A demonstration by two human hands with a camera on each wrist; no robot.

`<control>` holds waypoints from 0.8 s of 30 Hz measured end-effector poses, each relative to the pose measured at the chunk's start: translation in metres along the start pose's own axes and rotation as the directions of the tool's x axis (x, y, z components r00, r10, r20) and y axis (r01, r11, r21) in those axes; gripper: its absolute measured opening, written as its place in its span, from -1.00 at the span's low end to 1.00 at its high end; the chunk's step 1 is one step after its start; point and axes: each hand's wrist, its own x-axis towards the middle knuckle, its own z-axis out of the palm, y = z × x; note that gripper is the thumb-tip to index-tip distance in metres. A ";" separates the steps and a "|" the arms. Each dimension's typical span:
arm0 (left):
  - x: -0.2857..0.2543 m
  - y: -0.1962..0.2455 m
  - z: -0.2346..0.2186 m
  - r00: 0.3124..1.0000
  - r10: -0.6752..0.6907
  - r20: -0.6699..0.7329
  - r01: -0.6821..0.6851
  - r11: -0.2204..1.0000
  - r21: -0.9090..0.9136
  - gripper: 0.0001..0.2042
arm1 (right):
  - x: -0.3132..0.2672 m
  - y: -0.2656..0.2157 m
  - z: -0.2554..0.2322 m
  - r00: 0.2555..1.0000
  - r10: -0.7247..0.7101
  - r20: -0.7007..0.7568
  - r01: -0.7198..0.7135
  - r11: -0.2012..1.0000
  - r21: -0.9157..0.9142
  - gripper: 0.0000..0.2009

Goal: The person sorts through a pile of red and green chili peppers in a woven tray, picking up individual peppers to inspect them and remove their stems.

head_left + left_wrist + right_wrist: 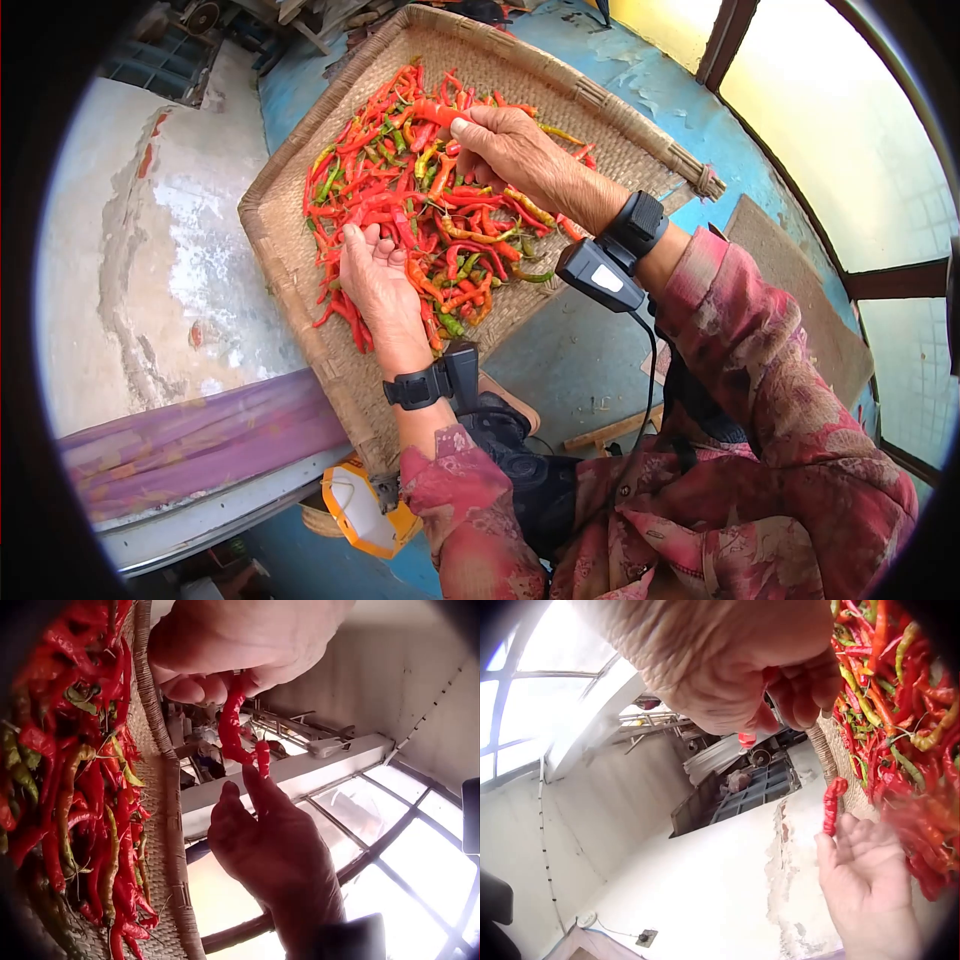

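Observation:
Over a heap of chili peppers (400,190), my right hand (520,150) pinches a red chili pepper (432,112) between thumb and fingers. Most of the heap is red, with some green and yellowish peppers mixed in. Lower and to the left, my left hand (385,285) is turned palm up, fingers bent. The left wrist view shows a wrinkled, curved red chili pepper (231,733) pinched in that hand, with the right hand (274,859) below it at a small red piece (262,759). In the right wrist view, the left hand's pepper (832,806) stands up from its thumb tip.
The peppers lie in a large woven bamboo tray (610,115) with a raised rim. A worn plastered wall (190,250) and purple cloth (210,440) are to the left. Windows (840,120) line the right side. An orange-and-white container (365,505) is below the tray.

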 end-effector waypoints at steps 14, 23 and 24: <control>0.004 0.016 -0.014 0.973 0.103 0.206 -0.094 0.994 -0.054 -0.84 | 0.025 0.057 0.021 0.895 -0.050 0.444 0.294 0.814 -0.502 -0.59; 0.014 0.015 -0.033 0.999 0.038 0.039 -0.043 0.992 0.122 -0.43 | 0.021 0.085 0.028 0.977 0.062 0.206 0.157 0.449 -0.880 -0.79; 0.013 0.015 -0.034 0.999 0.038 0.039 -0.042 0.991 0.124 -0.43 | 0.021 0.083 0.029 0.977 0.063 0.205 0.156 0.451 -0.879 -0.79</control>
